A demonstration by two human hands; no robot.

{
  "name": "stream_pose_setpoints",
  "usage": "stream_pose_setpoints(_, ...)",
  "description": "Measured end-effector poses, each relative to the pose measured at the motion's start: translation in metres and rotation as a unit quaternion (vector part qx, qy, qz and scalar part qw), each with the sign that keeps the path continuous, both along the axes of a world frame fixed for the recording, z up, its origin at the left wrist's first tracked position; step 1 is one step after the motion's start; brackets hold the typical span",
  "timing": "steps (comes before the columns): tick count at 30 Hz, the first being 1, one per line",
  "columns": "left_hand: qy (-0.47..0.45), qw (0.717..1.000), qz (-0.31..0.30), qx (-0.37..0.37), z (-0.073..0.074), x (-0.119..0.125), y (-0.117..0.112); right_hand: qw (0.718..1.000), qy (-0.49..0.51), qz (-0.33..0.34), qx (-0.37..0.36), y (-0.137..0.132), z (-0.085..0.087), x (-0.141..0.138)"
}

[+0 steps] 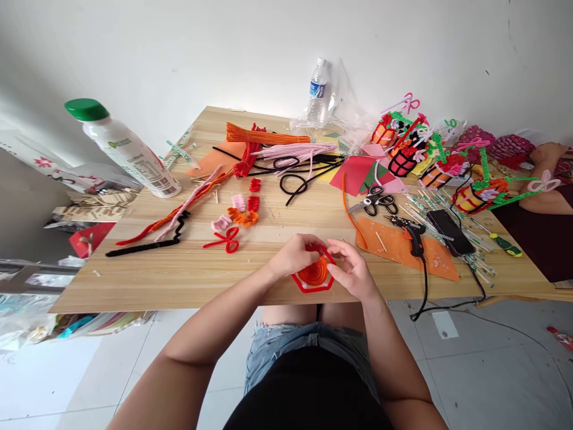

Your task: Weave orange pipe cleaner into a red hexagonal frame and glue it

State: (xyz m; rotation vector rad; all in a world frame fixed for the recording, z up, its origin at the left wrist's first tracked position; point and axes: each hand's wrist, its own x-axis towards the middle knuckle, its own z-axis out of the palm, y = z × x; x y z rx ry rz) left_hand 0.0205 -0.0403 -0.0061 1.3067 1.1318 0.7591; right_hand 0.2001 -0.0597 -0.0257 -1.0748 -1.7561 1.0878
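Note:
Both my hands hold a small woven pipe-cleaner piece [316, 275], an orange coil inside a red hexagonal rim, just above the near edge of the wooden table [188, 275]. My left hand [293, 254] grips its left top side with curled fingers. My right hand [351, 269] pinches its right side. Small red, pink and orange pipe-cleaner shapes [242, 215] lie just beyond my hands, and a red bow shape [226, 240] sits nearer.
Bundles of pipe cleaners [268, 143], scissors [375, 200], a glue gun [409, 233] on orange paper [403, 248], a phone [449, 232], a tipped white bottle [128, 152], a water bottle [317, 89] and finished baskets [403, 152] crowd the table. Another person's arm [544, 179] rests far right.

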Motion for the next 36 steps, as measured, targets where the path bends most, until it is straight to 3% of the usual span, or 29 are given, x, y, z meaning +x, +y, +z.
stream_pose_setpoints(11,-0.017,1.000,-0.009,0.002,-0.001,0.001,-0.002,0.998,-0.049,-0.009,0.041,0.000,0.005,-0.001)
stream_pose_setpoints(20,0.002,0.999,-0.015,0.034,-0.006,0.000,-0.002,0.983,-0.133,-0.080,0.093,-0.002,0.013,-0.014)
stream_pose_setpoints(28,0.032,0.999,0.004,0.038,0.001,0.002,-0.005,0.979,-0.171,-0.109,0.030,0.003,0.024,-0.024)
stream_pose_setpoints(36,0.059,0.994,0.000,0.087,0.003,0.004,-0.006,0.947,-0.275,-0.160,0.049,-0.003,0.027,-0.035)
